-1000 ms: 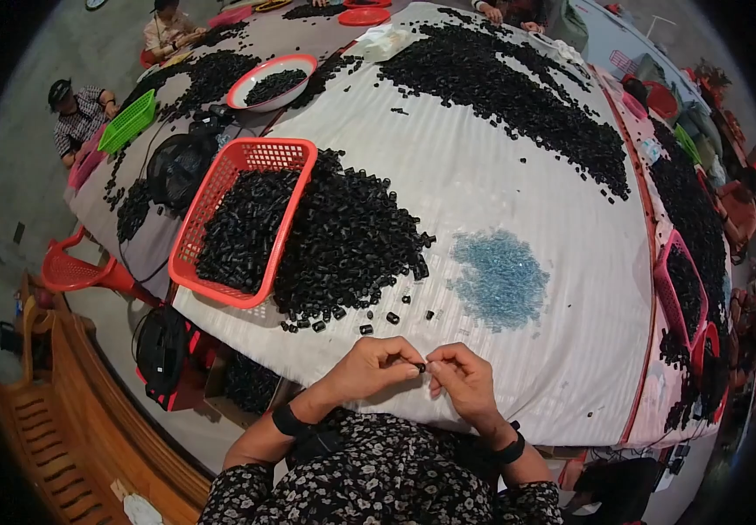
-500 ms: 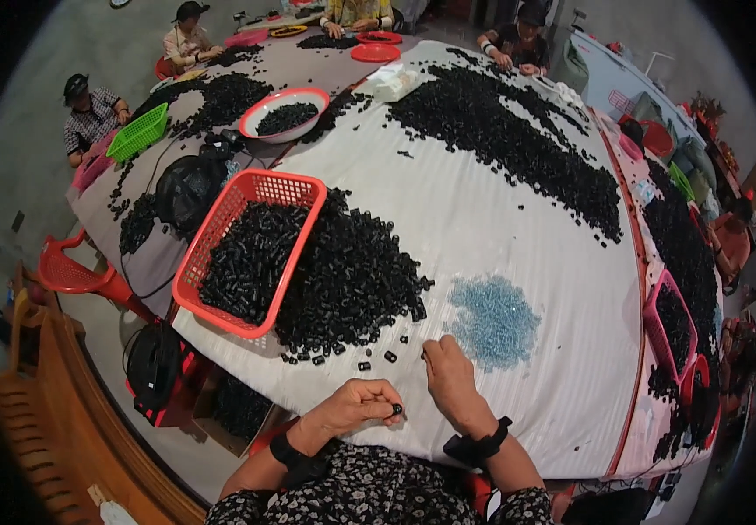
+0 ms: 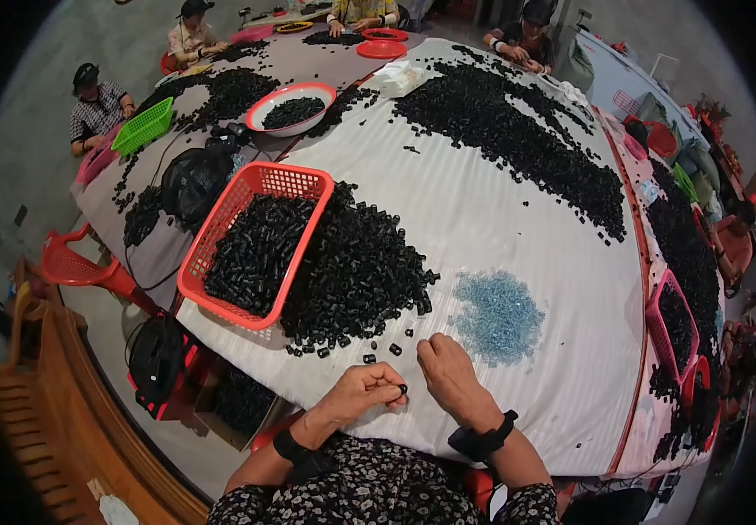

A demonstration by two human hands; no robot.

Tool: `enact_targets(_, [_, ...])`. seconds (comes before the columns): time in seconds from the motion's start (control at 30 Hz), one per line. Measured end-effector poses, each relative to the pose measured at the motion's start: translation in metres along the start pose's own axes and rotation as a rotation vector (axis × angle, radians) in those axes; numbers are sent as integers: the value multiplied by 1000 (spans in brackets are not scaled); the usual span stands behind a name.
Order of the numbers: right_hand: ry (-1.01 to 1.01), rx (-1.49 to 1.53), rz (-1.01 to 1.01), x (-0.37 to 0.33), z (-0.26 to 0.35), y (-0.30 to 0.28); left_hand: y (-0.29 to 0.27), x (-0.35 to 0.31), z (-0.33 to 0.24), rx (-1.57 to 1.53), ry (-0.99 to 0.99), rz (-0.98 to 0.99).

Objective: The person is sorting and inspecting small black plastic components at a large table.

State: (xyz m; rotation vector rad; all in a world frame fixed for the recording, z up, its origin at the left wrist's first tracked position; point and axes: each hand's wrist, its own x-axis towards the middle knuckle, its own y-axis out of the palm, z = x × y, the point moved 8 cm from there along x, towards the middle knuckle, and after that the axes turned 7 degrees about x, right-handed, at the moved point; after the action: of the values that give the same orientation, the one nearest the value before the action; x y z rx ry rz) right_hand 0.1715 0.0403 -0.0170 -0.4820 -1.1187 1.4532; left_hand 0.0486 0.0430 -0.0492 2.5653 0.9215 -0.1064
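"One piece point(image 3: 404, 388): fingers of the left hand point(image 3: 360, 394) clamped on it. Right hand point(image 3: 450, 374)?"
"Fingers curled; grip, cannot tell."
"Progress?"
"Basket point(image 3: 286, 179) looks well filled; big pile point(image 3: 360, 273) beside it apparently outstanding."

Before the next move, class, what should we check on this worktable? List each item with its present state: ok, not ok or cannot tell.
1. Left hand pinches a small black piece: ok.
2. Right hand holds a piece: cannot tell; its fingertips are hidden.
3. Hands apart from each other: ok, a gap shows.
4. Pale-blue pile separate from the black pile: ok, white cloth lies between.
5. All nearby black pieces gathered: not ok, a few loose pieces lie in front.
6. Red basket upright: ok.
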Motion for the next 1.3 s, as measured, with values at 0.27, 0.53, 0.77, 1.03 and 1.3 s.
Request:
enact_targets(0.27, [312,515,-108,-11,-13,-19,-3,-4,-1,15,11,-62])
enact_targets(0.53, [511,1118,-66,-31,3,-13,0,-1,-14,83,40,-134])
enact_targets(0.77, [480,1043,-102,-33,11,-13,5,2,-19,177,88,-129])
enact_targets(1.03, [403,864,-61,-27,23,-25,5,2,-17,250,98,-114])
enact_targets(1.3, [200,583,-116,-23,39,-34,9,5,-17,297,83,-156])
